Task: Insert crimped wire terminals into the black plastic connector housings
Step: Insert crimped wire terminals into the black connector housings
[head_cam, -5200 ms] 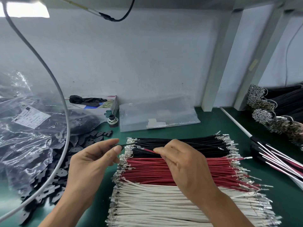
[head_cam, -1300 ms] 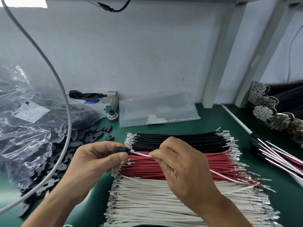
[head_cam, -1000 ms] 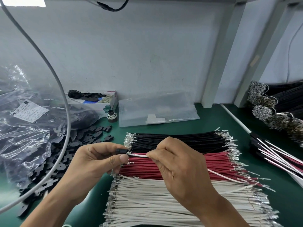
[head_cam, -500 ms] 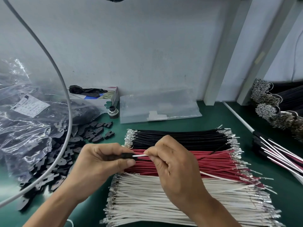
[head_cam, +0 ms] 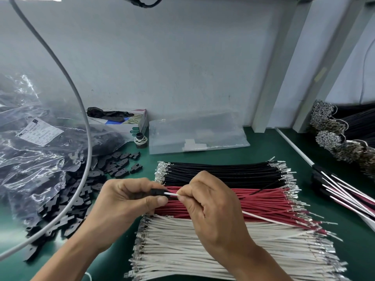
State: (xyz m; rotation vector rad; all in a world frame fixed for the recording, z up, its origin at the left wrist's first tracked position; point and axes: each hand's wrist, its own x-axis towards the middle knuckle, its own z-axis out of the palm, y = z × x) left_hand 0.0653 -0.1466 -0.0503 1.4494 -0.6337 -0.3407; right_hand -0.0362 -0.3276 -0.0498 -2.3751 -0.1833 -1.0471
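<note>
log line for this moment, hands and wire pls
left hand: holds black housing | right hand: pinches white wire at housing mouth | step: insertion under way | seating: cannot tell

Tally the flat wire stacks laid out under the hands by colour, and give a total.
Black wire stack: 1
Red wire stack: 1
White wire stack: 1
Total: 3

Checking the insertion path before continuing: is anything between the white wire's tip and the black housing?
Nothing visible. The white wire, pinched by the right hand, already meets the black housing gripped by the left hand; its terminal is out of sight.
</note>
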